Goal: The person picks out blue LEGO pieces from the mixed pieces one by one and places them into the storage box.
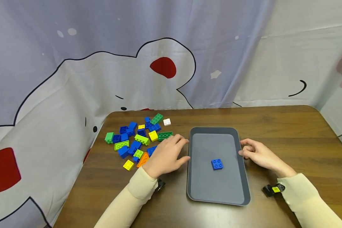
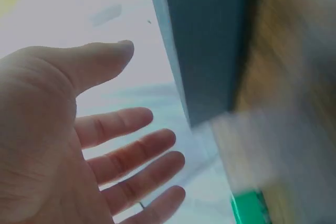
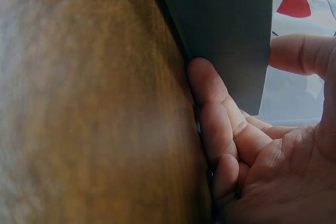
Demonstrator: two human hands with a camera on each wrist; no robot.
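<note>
A grey rectangular tray [image 1: 200, 186] lies on the table in the head view, with one blue toy brick [image 1: 217, 164] inside it. My left hand [image 1: 168, 154] hovers between the brick pile and the tray's left side. Its thumb and fingers are spread and relaxed, holding nothing, as the left wrist view shows beside the tray wall [image 2: 205, 40]. At the tray's right side, my right hand [image 1: 257, 154] pinches the edge. In the right wrist view its thumb is at the rim, and curled fingers [image 3: 207, 82] rest low against the outer wall [image 3: 226, 30].
Left of the tray lie several loose toy bricks, among them a lime brick [image 1: 142, 139], a dark green brick [image 1: 165, 136], a yellow brick [image 1: 128, 165] and a white brick [image 1: 167, 122]. A printed curtain [image 1: 108, 79] hangs behind the wooden table [image 1: 273, 123].
</note>
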